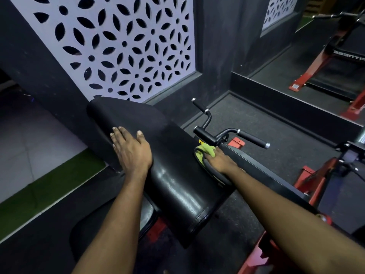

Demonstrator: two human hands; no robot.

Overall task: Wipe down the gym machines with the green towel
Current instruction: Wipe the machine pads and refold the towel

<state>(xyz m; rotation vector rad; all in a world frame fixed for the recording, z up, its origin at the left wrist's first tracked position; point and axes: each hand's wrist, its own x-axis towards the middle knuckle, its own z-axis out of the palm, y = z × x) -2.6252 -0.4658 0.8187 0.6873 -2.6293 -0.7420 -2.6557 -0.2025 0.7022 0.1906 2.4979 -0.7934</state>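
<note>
On the black pad (173,175) dead centre, your left hand (131,150) lies flat at 9 o'clock, fingers straight. Over at 3 o'clock your right hand (219,160) grips the bunched green towel (205,152) against the pad's edge, with the handles (252,138) just past it at 1 o'clock.

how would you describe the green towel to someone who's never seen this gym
Find the long black padded bench in the middle, then the black handlebars at its right edge. Just below them the right hand presses on the green towel, a small bunched cloth, the only bright yellow-green thing amid black and red equipment.
</note>
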